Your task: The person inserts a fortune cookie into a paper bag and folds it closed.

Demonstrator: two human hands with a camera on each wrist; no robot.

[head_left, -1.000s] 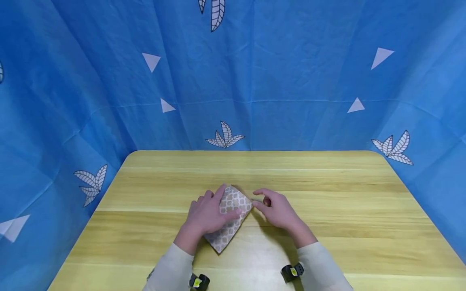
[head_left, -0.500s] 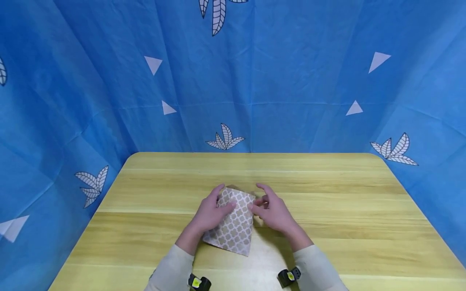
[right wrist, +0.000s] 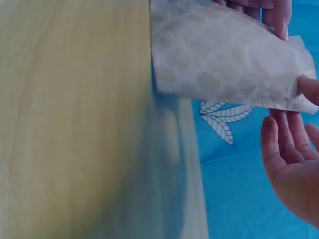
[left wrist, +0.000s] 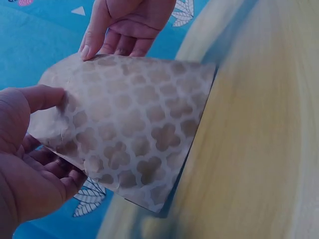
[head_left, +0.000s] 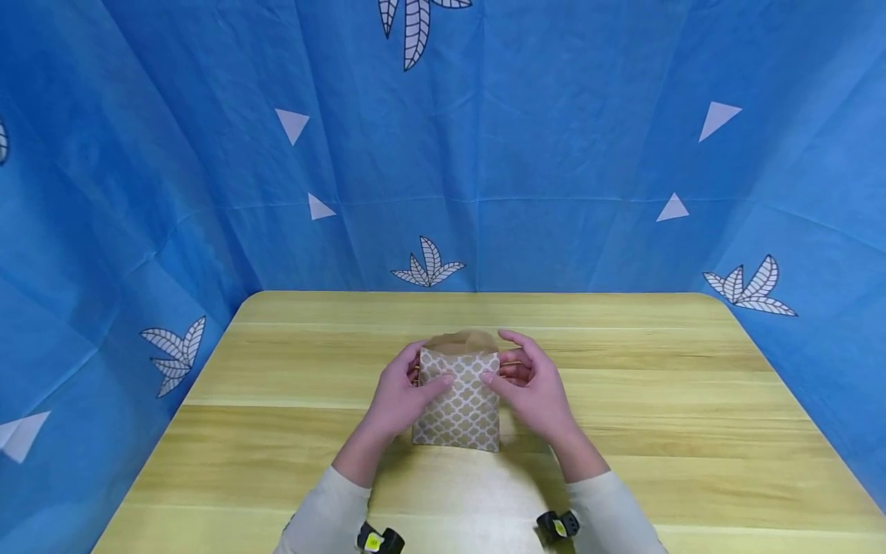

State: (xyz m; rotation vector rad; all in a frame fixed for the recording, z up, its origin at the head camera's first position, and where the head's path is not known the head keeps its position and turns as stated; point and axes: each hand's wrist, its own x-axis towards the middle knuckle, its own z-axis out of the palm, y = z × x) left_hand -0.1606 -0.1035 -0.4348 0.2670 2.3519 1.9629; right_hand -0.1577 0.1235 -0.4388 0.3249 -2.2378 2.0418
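Note:
A small paper bag (head_left: 458,412), tan with a white lattice print, is held up between both hands near the middle of the table. Its plain brown mouth faces the far side and gapes a little. My left hand (head_left: 401,392) pinches its left edge, thumb on the printed front and fingers behind. On the other edge my right hand (head_left: 536,388) grips the same way, index finger stretched past the top corner. In the left wrist view the bag (left wrist: 134,119) tilts, its bottom edge toward the table. The right wrist view shows the right thumb (right wrist: 309,89) on the bag's front.
A pale wood-grain table (head_left: 657,415) spreads around the hands. Blue cloth (head_left: 567,138) with white leaf and triangle prints hangs behind it and at both sides. Black wrist devices (head_left: 557,526) sit at the sleeve cuffs.
The bag lay slanted under my left hand; it has turned square to me and risen, with its mouth now spread. My right hand has moved from its corner to grip the right edge.

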